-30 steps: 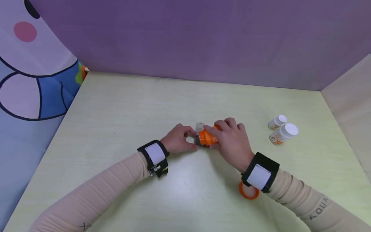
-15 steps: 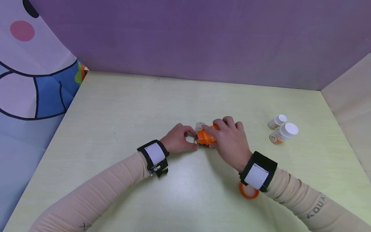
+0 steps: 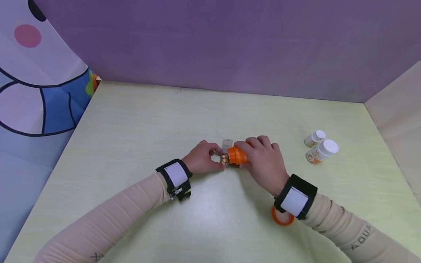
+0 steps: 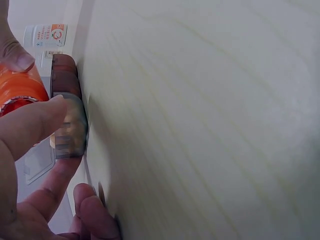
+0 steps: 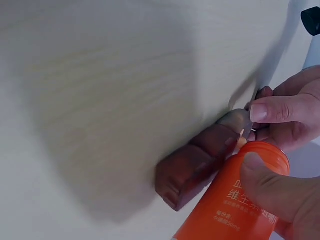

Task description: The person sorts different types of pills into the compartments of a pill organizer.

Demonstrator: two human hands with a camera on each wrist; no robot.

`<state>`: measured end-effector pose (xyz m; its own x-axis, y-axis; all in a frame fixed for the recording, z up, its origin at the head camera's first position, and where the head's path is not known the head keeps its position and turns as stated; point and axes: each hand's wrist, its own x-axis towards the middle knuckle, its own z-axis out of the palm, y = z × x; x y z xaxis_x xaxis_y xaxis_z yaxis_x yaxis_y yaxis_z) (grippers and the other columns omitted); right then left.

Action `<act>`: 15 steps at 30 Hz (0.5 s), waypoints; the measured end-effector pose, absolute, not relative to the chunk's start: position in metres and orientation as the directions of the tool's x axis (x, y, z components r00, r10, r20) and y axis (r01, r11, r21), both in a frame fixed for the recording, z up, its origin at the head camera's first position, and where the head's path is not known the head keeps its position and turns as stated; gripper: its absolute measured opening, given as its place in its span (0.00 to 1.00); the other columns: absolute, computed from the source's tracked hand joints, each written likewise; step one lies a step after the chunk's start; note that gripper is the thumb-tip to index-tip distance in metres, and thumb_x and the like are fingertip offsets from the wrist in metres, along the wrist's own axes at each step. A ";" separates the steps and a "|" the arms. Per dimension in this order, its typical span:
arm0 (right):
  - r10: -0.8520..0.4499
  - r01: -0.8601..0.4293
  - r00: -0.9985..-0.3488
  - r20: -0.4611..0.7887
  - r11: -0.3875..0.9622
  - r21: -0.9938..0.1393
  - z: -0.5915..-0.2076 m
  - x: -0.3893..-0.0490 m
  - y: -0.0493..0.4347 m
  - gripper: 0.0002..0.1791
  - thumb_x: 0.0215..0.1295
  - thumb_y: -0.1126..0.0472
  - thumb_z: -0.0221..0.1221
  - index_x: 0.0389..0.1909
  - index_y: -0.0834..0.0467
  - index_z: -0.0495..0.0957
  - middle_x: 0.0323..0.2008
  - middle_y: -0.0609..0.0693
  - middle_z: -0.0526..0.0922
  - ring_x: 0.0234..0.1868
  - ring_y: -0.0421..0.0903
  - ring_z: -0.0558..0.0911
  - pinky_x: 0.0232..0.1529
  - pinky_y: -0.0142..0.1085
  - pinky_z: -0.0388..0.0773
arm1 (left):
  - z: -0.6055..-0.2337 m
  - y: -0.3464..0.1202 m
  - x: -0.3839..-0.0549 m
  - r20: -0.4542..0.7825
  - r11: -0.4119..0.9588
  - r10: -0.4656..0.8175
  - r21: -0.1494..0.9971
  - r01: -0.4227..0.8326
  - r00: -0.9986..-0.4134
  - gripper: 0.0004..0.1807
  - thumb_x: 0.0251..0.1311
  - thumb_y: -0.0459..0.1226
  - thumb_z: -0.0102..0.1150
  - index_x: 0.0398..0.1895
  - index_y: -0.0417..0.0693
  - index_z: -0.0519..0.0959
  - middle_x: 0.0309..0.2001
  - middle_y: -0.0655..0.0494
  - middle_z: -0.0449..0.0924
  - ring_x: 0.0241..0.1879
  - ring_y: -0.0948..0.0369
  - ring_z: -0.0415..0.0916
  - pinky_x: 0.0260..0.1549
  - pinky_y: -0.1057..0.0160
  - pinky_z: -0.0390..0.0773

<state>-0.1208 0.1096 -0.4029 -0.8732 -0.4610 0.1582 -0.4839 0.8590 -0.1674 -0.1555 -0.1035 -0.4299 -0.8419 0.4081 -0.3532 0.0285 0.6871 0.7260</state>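
My left hand pinches the end of a small pill box between thumb and finger. The box is translucent, with dark reddish compartments and a greyish one at the held end. Tan tablets fill that end compartment, whose clear lid stands flipped back. My right hand grips an orange pill bottle tipped onto its side, uncapped, its mouth right at the tablets. In the left wrist view the bottle's mouth shows behind my left thumb. The bottle's base is hidden by my right hand.
An orange-rimmed round cap lies on the table beneath my right wrist. Two white pill bottles with white caps, a smaller one and a larger one, stand to the right. A purple panel rises behind the table.
The orange bottle first shifted slightly left, then back to the right with my right hand. Tan tablets now show in the pill box's end compartment. My left hand has stayed in place.
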 end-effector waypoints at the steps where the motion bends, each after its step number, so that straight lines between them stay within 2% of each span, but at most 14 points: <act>1: -0.453 -0.476 -0.878 0.153 0.860 -0.184 -0.404 -0.120 0.110 0.34 0.52 0.57 0.78 0.61 0.53 0.79 0.52 0.57 0.82 0.54 0.60 0.73 0.44 0.55 0.76 | -0.430 -0.104 -0.155 -0.353 0.688 0.407 0.725 0.029 -0.842 0.23 0.57 0.42 0.73 0.55 0.45 0.80 0.44 0.49 0.68 0.45 0.55 0.65 0.37 0.63 0.65; 8: -0.387 -0.405 -0.914 0.119 0.861 -0.307 -0.407 -0.120 0.120 0.41 0.55 0.56 0.76 0.70 0.55 0.72 0.56 0.61 0.79 0.58 0.63 0.72 0.49 0.58 0.76 | -0.430 -0.103 -0.155 -0.352 0.700 0.403 0.713 0.037 -0.845 0.23 0.57 0.43 0.73 0.54 0.46 0.80 0.45 0.48 0.69 0.45 0.55 0.66 0.37 0.63 0.66; 15: -0.307 -0.283 -0.951 0.038 0.812 -0.511 -0.402 -0.118 0.133 0.37 0.62 0.60 0.71 0.71 0.58 0.68 0.62 0.64 0.74 0.60 0.64 0.69 0.58 0.59 0.74 | -0.430 -0.104 -0.155 -0.343 0.690 0.402 0.723 0.035 -0.849 0.22 0.57 0.41 0.73 0.54 0.45 0.80 0.44 0.49 0.68 0.44 0.55 0.64 0.36 0.64 0.64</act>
<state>-0.1183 0.1329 -0.4021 -0.9508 -0.3073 0.0383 -0.2829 0.8117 -0.5109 -0.1549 -0.1035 -0.4302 -0.8487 0.4025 -0.3430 0.0347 0.6897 0.7232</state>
